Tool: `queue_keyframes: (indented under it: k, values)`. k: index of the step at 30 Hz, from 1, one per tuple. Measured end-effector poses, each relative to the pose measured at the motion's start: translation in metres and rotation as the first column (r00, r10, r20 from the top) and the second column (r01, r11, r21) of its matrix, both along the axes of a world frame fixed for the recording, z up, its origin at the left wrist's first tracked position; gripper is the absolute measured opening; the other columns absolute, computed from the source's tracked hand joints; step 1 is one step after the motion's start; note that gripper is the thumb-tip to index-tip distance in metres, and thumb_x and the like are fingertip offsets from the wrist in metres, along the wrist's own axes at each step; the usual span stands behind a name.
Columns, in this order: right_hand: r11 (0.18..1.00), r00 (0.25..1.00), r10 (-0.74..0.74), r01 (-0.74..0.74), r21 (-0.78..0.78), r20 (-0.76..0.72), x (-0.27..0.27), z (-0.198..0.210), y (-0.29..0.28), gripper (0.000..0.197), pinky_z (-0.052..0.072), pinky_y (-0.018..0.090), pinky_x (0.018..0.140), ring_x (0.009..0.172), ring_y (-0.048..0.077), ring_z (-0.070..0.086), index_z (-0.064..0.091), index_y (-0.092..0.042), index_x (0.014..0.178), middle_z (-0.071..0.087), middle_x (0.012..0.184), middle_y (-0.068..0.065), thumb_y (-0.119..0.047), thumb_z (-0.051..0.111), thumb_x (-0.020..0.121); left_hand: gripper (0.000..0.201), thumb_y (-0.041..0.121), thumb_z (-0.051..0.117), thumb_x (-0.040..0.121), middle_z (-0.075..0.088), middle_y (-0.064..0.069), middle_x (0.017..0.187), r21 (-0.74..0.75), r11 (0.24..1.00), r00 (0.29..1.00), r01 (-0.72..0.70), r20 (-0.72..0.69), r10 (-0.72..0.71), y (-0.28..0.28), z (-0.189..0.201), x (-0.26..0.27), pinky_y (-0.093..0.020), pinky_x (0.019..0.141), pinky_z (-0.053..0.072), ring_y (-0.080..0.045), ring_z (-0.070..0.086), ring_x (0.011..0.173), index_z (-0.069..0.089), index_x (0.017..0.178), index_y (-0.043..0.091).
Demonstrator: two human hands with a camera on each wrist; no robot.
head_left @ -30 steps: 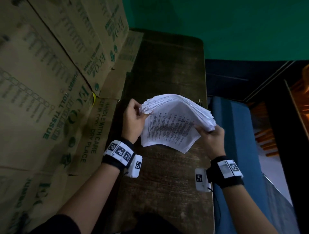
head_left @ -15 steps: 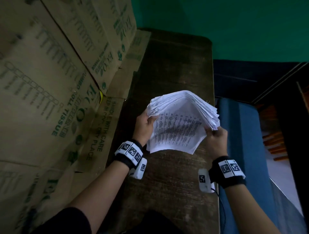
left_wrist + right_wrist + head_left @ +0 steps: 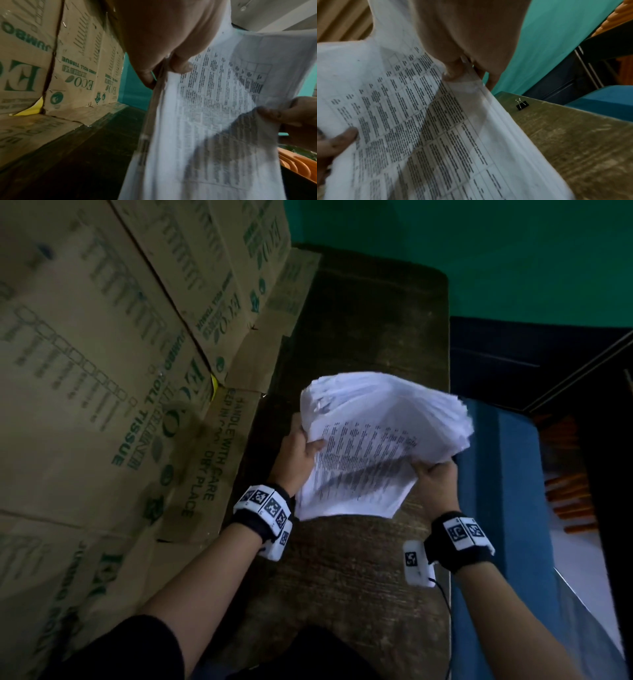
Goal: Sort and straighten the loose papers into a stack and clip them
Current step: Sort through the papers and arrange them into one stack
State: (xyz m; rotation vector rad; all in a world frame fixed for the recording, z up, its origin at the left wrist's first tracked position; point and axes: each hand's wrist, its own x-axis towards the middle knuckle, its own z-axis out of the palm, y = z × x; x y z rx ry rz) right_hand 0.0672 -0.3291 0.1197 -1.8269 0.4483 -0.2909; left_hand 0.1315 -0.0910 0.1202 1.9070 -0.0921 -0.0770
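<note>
Dim light here, a dark worn wooden desk (image 3: 359, 344) running away under the fingers. Left of the fingers, brown cartons (image 3: 102, 354) stacked high, green print reading ECO and JUMBO ROLL TISSUE, one flap lying onto the desk edge. Beyond the fingers, at the desk's far end, a teal wall (image 3: 479, 244). Right of the fingers, something blue (image 3: 507, 474) just beside the desk, and farther right orange shapes (image 3: 568, 494), too dim to tell what they are.

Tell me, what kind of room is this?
Probably a storeroom or back office: tissue cartons are stacked beside a worn wooden table, with a binder clip on it, and both hands hold printed papers.
</note>
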Motion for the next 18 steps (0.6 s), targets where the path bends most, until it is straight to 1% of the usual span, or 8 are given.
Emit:
queue_keyframes:
  k: [2, 4, 6, 8, 10, 14, 16, 18]
  values:
    - [1.0, 1.0, 0.004, -0.004, -0.022, 0.0, 0.002, -0.002, -0.005, 0.021, 0.05, 0.013, 0.061, 0.068, -0.006, 0.062, 0.059, 0.0, 0.103, 0.067, 0.084, 0.002, 0.008, 0.065, 0.084, 0.044, 0.006, 0.068, 0.086, 0.06, 0.005, 0.099, -0.107, 0.993, 0.998, -0.056, -0.04, 0.052, 0.006, -0.002, 0.0, -0.005, 0.065, 0.046, 0.005, 0.061, 0.083, 0.039, 0.118, 0.007]
    - [0.998, 0.994, 0.057, -0.055, 0.021, -0.09, -0.004, -0.011, -0.005, 0.034, 0.053, 0.015, 0.069, 0.084, 0.007, 0.066, 0.057, -0.008, 0.117, 0.069, 0.099, 0.002, 0.005, 0.064, 0.086, 0.039, 0.01, 0.069, 0.086, 0.058, 0.002, 0.09, -0.106, 0.988, 0.984, -0.116, -0.148, 0.1, 0.012, -0.02, -0.008, -0.016, 0.066, 0.049, -0.002, 0.061, 0.077, 0.039, 0.111, 0.011]
    - [0.994, 0.958, 0.105, -0.108, 0.002, -0.268, -0.016, -0.032, -0.001, 0.036, 0.053, 0.018, 0.068, 0.088, 0.015, 0.065, 0.054, -0.011, 0.121, 0.067, 0.103, 0.001, 0.003, 0.062, 0.088, 0.025, 0.014, 0.06, 0.092, 0.054, -0.006, 0.093, -0.056, 0.99, 0.954, -0.133, -0.276, 0.113, 0.017, -0.052, -0.023, -0.028, 0.075, 0.043, -0.017, 0.055, 0.083, 0.041, 0.107, 0.011]
    - [0.99, 0.896, 0.087, -0.128, -0.066, -0.436, -0.028, -0.064, 0.0, 0.037, 0.056, 0.035, 0.078, 0.095, 0.027, 0.064, 0.053, -0.005, 0.123, 0.066, 0.111, 0.011, -0.003, 0.064, 0.088, 0.014, 0.012, 0.05, 0.097, 0.052, -0.009, 0.097, 0.021, 0.993, 0.93, -0.118, -0.347, 0.118, 0.018, -0.086, -0.04, -0.026, 0.081, 0.036, -0.02, 0.051, 0.091, 0.047, 0.109, 0.004]
    - [0.985, 0.834, 0.078, -0.149, -0.087, -0.547, -0.039, -0.091, -0.001, 0.04, 0.054, 0.05, 0.088, 0.1, 0.033, 0.064, 0.054, -0.002, 0.123, 0.066, 0.115, 0.019, -0.008, 0.068, 0.086, 0.017, 0.009, 0.046, 0.098, 0.053, -0.008, 0.102, 0.085, 0.99, 0.902, -0.109, -0.41, 0.134, 0.018, -0.109, -0.054, -0.024, 0.082, 0.034, -0.022, 0.052, 0.097, 0.049, 0.113, 0.001]
    - [0.973, 0.731, 0.088, -0.208, -0.098, -0.677, -0.047, -0.117, -0.003, 0.049, 0.056, 0.048, 0.083, 0.098, 0.033, 0.065, 0.052, -0.004, 0.128, 0.066, 0.115, 0.019, -0.019, 0.071, 0.086, 0.021, 0.006, 0.046, 0.097, 0.06, -0.013, 0.115, 0.082, 0.98, 0.826, -0.179, -0.529, 0.195, 0.019, -0.133, -0.061, -0.028, 0.085, 0.041, -0.022, 0.055, 0.1, 0.054, 0.115, 0.005]
    - [0.923, 0.656, 0.065, -0.326, -0.204, -0.752, -0.045, -0.114, -0.004, 0.063, 0.052, 0.047, 0.089, 0.114, 0.037, 0.056, 0.043, -0.003, 0.136, 0.055, 0.131, 0.022, -0.029, 0.07, 0.086, 0.024, 0.002, 0.047, 0.094, 0.061, -0.014, 0.117, 0.04, 0.971, 0.796, -0.237, -0.565, 0.218, 0.021, -0.137, -0.061, -0.03, 0.088, 0.044, -0.023, 0.057, 0.103, 0.056, 0.116, 0.006]
    - [0.836, 0.615, -0.021, -0.422, -0.351, -0.788, -0.042, -0.102, 0.001, 0.08, 0.029, 0.055, 0.111, 0.14, 0.042, 0.026, 0.021, -0.006, 0.149, 0.024, 0.153, 0.022, -0.033, 0.066, 0.089, 0.028, -0.004, 0.048, 0.09, 0.061, -0.011, 0.112, -0.04, 0.959, 0.777, -0.281, -0.596, 0.203, 0.023, -0.137, -0.062, -0.026, 0.08, 0.045, -0.019, 0.056, 0.097, 0.057, 0.116, 0.006]
